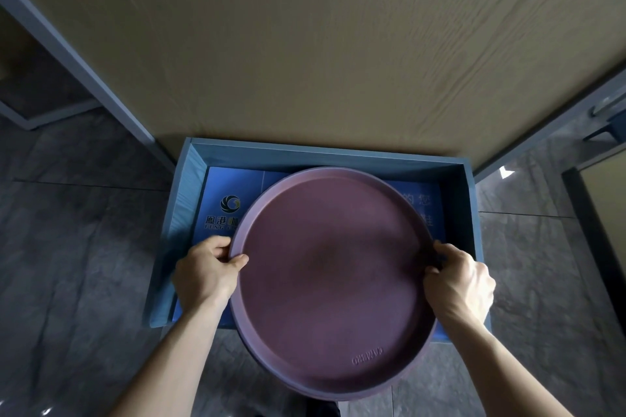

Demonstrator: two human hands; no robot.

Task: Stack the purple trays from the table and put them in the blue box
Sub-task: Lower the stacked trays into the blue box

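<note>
So the whole thing comes down to how the trays (333,281) sit over the box (472,213). The person has the round purple stack gripped between both hands, held out in front and low, and it hangs above the open blue box, which sits on the floor right against the table (305,44) edge. The stack isn't centred, though: its far rim is well inside the box, but the near rim sticks out past the box's near wall, toward the person. Being round, it has no long axis to line up; what matters is clearing the near wall.

The left hand (206,269) is clamped on the left rim, thumb hooked over the top edge and fingers curled underneath. The right hand (457,281) does the same on the right rim, thumb on the lip. Both are closed tight on the stack, roughly opposite each other across the middle, so neither is really nearer; the load looks evenly shared.

How many trays are in the stack is hard to say; a second rim seems to peek out below the top one at the near edge.

Best guess is that the next move is a nudge away from the body, then straight down. The hands will be squeezed near the side walls on the way in.
</note>
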